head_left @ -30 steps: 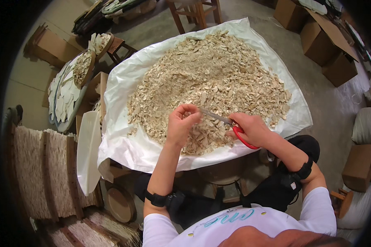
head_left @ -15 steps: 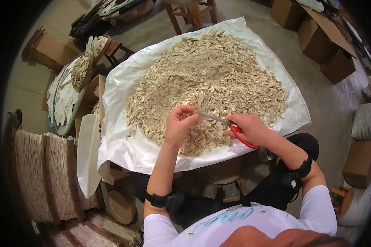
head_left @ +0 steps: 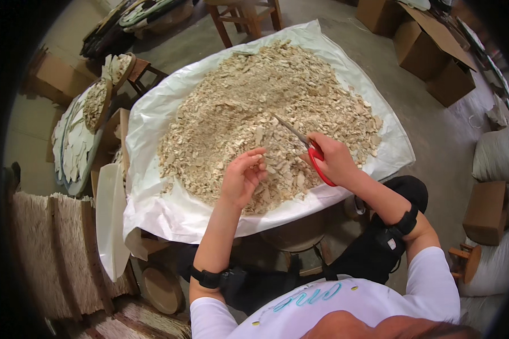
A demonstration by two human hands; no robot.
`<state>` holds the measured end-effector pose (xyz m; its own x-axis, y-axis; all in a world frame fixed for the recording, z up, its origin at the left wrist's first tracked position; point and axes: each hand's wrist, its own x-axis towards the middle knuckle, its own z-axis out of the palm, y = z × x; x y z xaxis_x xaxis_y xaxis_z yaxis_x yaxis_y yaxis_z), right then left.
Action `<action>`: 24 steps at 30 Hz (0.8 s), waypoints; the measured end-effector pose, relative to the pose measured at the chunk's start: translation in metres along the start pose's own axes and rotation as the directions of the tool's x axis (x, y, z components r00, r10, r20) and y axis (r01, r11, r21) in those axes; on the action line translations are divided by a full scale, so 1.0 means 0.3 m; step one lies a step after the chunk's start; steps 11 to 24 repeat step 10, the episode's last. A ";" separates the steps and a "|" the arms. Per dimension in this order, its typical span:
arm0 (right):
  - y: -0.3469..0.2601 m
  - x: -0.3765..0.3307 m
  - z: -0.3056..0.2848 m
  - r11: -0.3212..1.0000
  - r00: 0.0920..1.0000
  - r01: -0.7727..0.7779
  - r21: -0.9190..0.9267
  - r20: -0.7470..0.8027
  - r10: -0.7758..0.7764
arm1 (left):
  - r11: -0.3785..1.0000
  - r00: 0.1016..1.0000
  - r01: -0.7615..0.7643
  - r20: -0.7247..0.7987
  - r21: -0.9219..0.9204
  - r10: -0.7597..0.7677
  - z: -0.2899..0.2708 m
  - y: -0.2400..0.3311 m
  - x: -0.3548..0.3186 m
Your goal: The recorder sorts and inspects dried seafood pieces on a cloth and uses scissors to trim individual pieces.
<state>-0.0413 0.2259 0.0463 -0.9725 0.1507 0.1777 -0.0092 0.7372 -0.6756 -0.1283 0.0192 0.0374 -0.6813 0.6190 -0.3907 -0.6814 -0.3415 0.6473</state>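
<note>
A broad heap of pale, dry flakes [head_left: 249, 107] is spread over a white sheet [head_left: 178, 209] in front of me. Red-handled scissors [head_left: 320, 168] are gripped in my right hand [head_left: 335, 160], over the right part of the heap. Their grey blades look closed and point up and left. My left hand [head_left: 243, 179] hovers above the near part of the heap, apart from the scissors. Its fingers are curled, thumb and forefinger close together; anything between them is too small to make out.
A white plastic tub [head_left: 111, 220] stands at the sheet's left edge. Beyond it are trays of pale pieces [head_left: 76, 144] and stacked, pale fibrous panels [head_left: 34, 248]. Cardboard boxes [head_left: 418, 51] sit at the far right, and a wooden stool [head_left: 246, 17] stands behind the heap.
The scissors have come away from my left fingers and swung to point farther up. My left hand has turned and lowered slightly. The whole view has shifted a little.
</note>
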 end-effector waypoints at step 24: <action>0.058 0.036 0.020 0.993 0.999 0.029 -0.115 0.042 -0.024 | 0.963 0.956 0.258 0.165 -0.077 -0.243 -0.011 -0.089 0.001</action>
